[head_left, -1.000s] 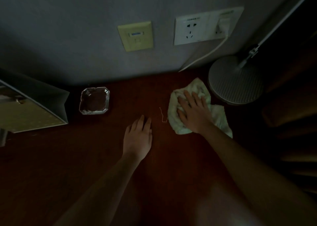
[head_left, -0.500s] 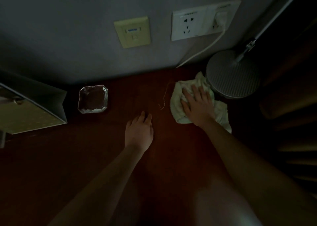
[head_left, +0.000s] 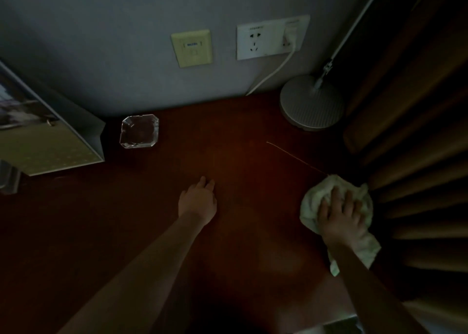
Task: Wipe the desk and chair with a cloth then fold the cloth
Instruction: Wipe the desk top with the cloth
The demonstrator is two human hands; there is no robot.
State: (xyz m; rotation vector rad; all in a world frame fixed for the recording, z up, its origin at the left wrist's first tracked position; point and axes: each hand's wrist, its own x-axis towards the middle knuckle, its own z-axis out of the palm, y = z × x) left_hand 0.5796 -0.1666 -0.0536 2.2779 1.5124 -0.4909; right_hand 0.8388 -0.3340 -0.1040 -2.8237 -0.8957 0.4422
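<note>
A crumpled pale cloth (head_left: 311,202) lies on the dark red-brown desk (head_left: 228,156), close to its right edge. My right hand (head_left: 340,213) presses flat on the cloth with fingers spread. A loose thread (head_left: 296,157) trails from the cloth toward the back of the desk. My left hand (head_left: 198,200) rests on the desk near the middle, fingers loosely bent, holding nothing. No chair is in view.
A glass ashtray (head_left: 139,131) stands at the back left, beside a tilted framed card (head_left: 48,143). A round lamp base (head_left: 311,103) sits at the back right, its cable running to a wall socket (head_left: 272,38). Dark curtain folds (head_left: 417,156) hang just past the desk's right edge.
My right hand has dragged the cloth from beside the lamp base back toward me and to the right edge; the thread has stretched out straight. My left hand stays put.
</note>
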